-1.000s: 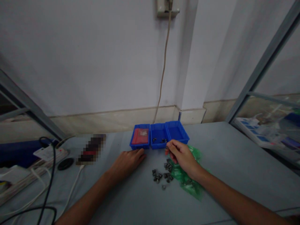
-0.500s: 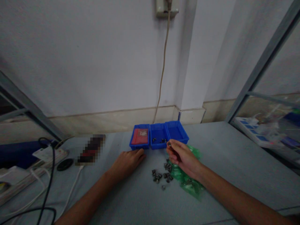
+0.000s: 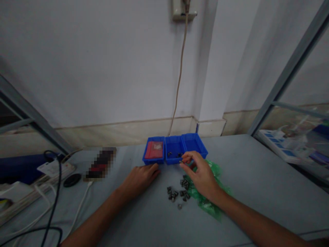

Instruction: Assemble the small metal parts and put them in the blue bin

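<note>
My right hand [image 3: 199, 171] is in front of the middle blue bin [image 3: 174, 160], pinching a small dark metal screw [image 3: 181, 162] between thumb and fingertip. Its other fingers are bent. My left hand [image 3: 144, 174] rests on the table just before the left blue bin [image 3: 153, 161], fingers lying together, with nothing visible in them. Several small dark screws [image 3: 184, 183] lie in loose clusters on the table between my hands. A few more small pieces [image 3: 169, 154] are inside the middle bin. Under my right wrist is a crumpled green plastic bag [image 3: 209, 209], partly hidden.
A red packet [image 3: 154, 151] lies in the left bin. The right blue bin [image 3: 194, 144] adjoins the middle one. To the left are a blurred-out phone-like object [image 3: 100, 164], a black disc [image 3: 72, 180] and cables [image 3: 55, 202]. Metal frame posts [image 3: 288, 72] stand at both sides.
My right hand has turned and shifted slightly, bringing the screw a little lower and left, at the middle bin's front edge. My left hand stays in place.
</note>
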`<state>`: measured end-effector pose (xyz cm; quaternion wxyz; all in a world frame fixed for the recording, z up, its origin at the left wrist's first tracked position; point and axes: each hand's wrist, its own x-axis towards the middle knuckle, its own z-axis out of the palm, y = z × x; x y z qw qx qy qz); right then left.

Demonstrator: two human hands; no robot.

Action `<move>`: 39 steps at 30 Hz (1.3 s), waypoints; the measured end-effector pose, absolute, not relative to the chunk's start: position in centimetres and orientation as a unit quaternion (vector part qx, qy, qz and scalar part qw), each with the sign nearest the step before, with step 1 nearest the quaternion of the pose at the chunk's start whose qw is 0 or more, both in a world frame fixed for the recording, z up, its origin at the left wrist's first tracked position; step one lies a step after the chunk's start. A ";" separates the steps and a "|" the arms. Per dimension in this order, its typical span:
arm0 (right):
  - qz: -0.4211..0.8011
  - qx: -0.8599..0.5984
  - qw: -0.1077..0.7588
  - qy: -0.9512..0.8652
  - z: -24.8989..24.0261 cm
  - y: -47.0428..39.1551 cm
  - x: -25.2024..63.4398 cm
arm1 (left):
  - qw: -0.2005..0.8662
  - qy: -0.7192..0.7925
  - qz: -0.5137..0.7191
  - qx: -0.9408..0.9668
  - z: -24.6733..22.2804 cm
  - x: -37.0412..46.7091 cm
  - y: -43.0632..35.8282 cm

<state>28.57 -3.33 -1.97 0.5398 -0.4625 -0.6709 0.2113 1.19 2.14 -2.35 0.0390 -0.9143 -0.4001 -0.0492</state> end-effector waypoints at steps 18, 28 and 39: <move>0.096 -0.429 0.387 -0.811 -1.5 -3.8 28.6 | 0.044 -0.403 -0.048 -0.913 -2.5 1.2 2.2; 0.086 -0.409 0.269 -0.868 -2.8 -3.8 28.5 | 0.052 -0.404 -0.036 -0.913 -2.1 1.4 2.0; 0.082 -0.435 0.266 -0.856 -3.3 -3.5 28.7 | 0.043 -0.403 -0.041 -0.913 -2.3 1.3 2.1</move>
